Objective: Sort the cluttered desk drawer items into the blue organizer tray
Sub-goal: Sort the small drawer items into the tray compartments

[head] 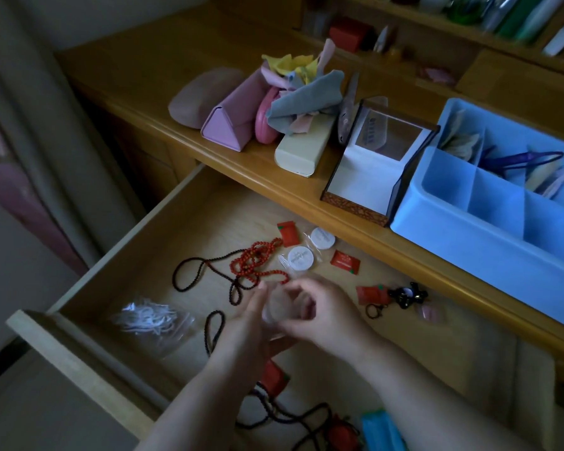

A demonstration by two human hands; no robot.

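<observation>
Both hands meet over the middle of the open wooden drawer [118, 255]. My left hand [251, 323] and my right hand [319, 310] are closed together on a small clear plastic packet [274, 307], which is blurred. On the drawer floor lie a red bead necklace [254, 258], a dark bead string [189, 275], two white round discs in plastic [302, 257], several red sachets [345, 262], a black keychain [404, 296] and a clear bag of white pieces [150, 320]. The blue organizer tray [489, 236] stands on the desk at the right, with a few items in its back compartments.
On the desk top [137, 76] lie pink glasses cases [228, 122], a cream case [302, 148], a pile of cloths [306, 96] and an open glass-sided box [368, 177]. Shelves with books run along the back. A blue item [381, 431] lies at the drawer's near edge.
</observation>
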